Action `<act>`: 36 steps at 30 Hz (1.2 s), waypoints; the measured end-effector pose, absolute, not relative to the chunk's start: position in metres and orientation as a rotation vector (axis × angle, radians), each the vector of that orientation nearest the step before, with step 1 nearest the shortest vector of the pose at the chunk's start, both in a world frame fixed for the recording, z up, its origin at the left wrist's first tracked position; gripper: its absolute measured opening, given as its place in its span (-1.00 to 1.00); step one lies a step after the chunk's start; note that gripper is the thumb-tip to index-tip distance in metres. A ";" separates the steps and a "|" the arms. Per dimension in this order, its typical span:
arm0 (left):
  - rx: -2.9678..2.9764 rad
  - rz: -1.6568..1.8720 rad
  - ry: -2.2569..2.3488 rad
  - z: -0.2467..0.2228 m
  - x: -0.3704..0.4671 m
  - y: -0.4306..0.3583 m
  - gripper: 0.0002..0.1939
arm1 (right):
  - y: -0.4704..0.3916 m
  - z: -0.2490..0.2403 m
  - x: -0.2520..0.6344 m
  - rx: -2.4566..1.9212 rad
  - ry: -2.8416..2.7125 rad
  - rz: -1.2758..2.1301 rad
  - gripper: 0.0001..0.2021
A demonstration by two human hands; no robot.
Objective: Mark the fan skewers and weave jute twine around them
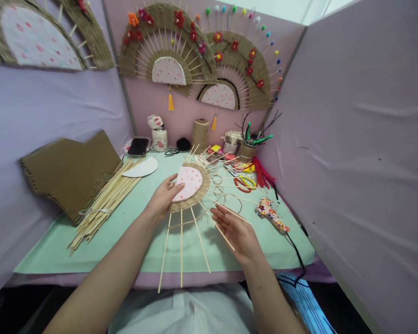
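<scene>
My left hand grips the straight edge of a half-round fan, thumb on its pink-spotted white face. A band of woven twine rims the curved side, and thin wooden sticks radiate from it. The fan is held above the table, turned so its sticks point right and toward me. My right hand is beside the lower right sticks with fingers stretched out and slightly curved; one stick passes in front of its palm. Loose twine trails behind the sticks on the table.
A bundle of sticks, a white paper piece and cardboard lie left. On the right are scissors and a patterned glue gun with a black cord. A twine spool stands at the back, below finished fans.
</scene>
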State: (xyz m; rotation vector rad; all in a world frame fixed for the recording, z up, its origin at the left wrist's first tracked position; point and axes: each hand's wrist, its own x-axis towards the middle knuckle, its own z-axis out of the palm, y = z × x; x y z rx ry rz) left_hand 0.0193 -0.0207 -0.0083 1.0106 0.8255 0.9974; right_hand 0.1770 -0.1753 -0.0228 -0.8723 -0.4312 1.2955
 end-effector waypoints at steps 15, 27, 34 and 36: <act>0.941 1.025 0.846 -0.013 0.017 -0.013 -0.46 | -0.229 -0.012 0.236 -1.291 -1.144 1.179 -0.68; 0.884 1.007 0.872 -0.011 0.019 -0.013 -0.50 | -0.214 -0.074 0.298 -2.569 -1.365 -0.263 -0.15; 0.861 1.012 0.881 -0.009 0.019 -0.014 -0.54 | -0.213 -0.070 0.293 -2.758 -1.378 -0.198 -0.19; 0.855 1.022 0.881 -0.010 0.019 -0.013 -0.52 | -0.213 -0.068 0.295 -2.676 -1.347 -0.254 -0.19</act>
